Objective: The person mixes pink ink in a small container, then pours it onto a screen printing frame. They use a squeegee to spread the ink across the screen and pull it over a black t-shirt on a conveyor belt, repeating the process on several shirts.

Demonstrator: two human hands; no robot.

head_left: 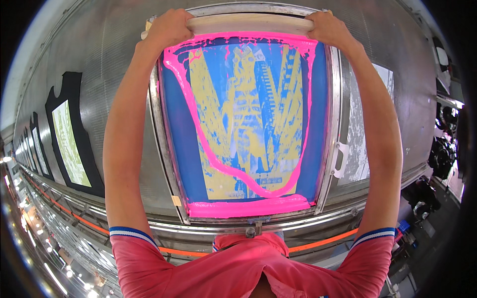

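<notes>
At the far end of a metal-framed printing screen (336, 109), a pale, long-handled squeegee (248, 23) lies crosswise. My left hand (171, 29) is wrapped round its left end, and my right hand (329, 30) grips the right end. Blue mesh (180, 134) with a yellowish stencil pattern (248, 114) fills the frame. Bright pink ink (248, 207) forms a thick band along the near edge. More of it loops down both sides of the pattern and gathers in front of the squeegee. The squeegee's lower edge is hidden.
The screen rests on a long grey metal table (119, 54). Black fabric pieces with light prints (71, 144) line its left side. A grey-and-white print (355, 134) lies right of the frame, near a white handle-shaped piece (341, 160). A metal rail and an orange strip (323, 240) run along the near edge.
</notes>
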